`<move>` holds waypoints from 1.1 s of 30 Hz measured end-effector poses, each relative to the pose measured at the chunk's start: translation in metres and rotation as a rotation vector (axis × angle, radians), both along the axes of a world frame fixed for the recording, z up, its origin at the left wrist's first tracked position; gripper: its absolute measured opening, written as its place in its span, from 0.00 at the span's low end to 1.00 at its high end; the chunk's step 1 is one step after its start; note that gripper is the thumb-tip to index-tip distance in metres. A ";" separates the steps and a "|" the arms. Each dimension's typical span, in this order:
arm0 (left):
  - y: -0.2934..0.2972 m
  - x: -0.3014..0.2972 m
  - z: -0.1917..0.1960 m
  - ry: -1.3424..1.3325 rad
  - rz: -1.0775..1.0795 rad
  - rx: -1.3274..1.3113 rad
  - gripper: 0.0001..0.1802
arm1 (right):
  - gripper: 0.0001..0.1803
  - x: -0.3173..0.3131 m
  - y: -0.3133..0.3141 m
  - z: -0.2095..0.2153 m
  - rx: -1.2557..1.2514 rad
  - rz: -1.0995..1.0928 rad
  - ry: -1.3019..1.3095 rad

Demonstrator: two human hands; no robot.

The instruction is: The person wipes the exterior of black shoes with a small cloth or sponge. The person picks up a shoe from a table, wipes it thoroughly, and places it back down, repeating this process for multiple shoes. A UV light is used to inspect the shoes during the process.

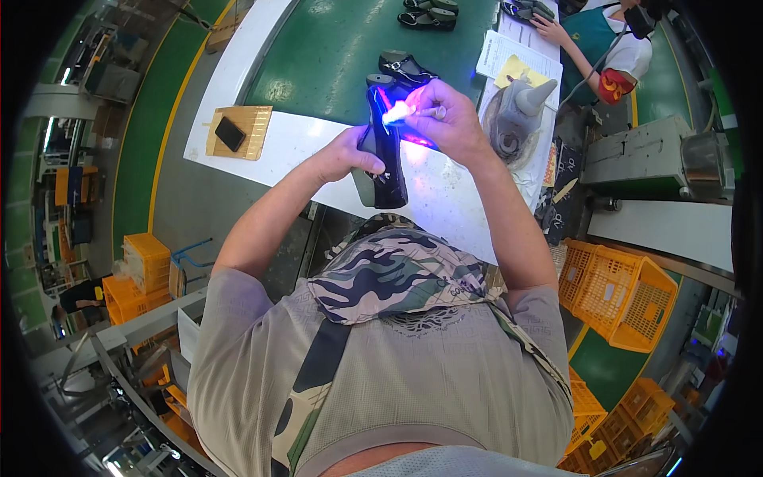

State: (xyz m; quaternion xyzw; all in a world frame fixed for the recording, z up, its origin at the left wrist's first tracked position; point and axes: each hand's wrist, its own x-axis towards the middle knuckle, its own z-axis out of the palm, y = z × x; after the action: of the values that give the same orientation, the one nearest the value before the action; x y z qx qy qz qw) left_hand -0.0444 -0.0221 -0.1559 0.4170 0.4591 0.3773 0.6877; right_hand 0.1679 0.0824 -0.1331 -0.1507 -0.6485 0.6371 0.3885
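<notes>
My left hand (351, 153) grips a glossy black shoe (384, 151) from the side, holding it upright over the white bench edge (302, 143). My right hand (445, 115) pinches a small lit torch (397, 113) that throws a violet-blue glow onto the shoe's upper part. Both hands are close together above the bench, and the torch tip almost touches the shoe.
Another black shoe (405, 67) lies on the green belt (334, 48) behind, with a pair (429, 14) farther back. A wooden tray (241, 131) with a dark phone sits left. A grey shoe last stand (517, 111), papers (517, 60), another person (612, 40) and orange crates (620, 294) are to the right.
</notes>
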 end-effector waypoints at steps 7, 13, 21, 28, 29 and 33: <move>-0.014 0.002 -0.009 -0.235 0.192 -0.070 0.28 | 0.11 0.012 -0.025 -0.022 -0.015 0.097 -0.053; -0.037 -0.001 -0.026 -0.323 0.387 -0.074 0.33 | 0.12 0.031 -0.026 -0.030 -0.021 0.198 -0.107; -0.072 -0.001 -0.043 -0.545 0.525 0.067 0.40 | 0.11 0.026 -0.045 -0.054 -0.303 0.051 -0.079; -0.107 0.011 -0.031 -0.092 0.768 0.355 0.27 | 0.11 0.004 -0.069 -0.051 -0.438 -0.019 -0.123; -0.114 0.011 -0.027 0.055 0.802 0.417 0.26 | 0.11 -0.001 -0.073 -0.053 -0.445 -0.022 -0.113; -0.141 0.005 -0.022 0.301 0.928 0.529 0.25 | 0.11 -0.037 -0.091 -0.064 -0.442 -0.096 -0.153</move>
State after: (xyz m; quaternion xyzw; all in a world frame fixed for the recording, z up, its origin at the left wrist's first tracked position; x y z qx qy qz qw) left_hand -0.0393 -0.1627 -0.1783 0.3788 0.5776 0.6793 0.2478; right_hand 0.1309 -0.0088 -0.1973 -0.3106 -0.5131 0.7309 0.3255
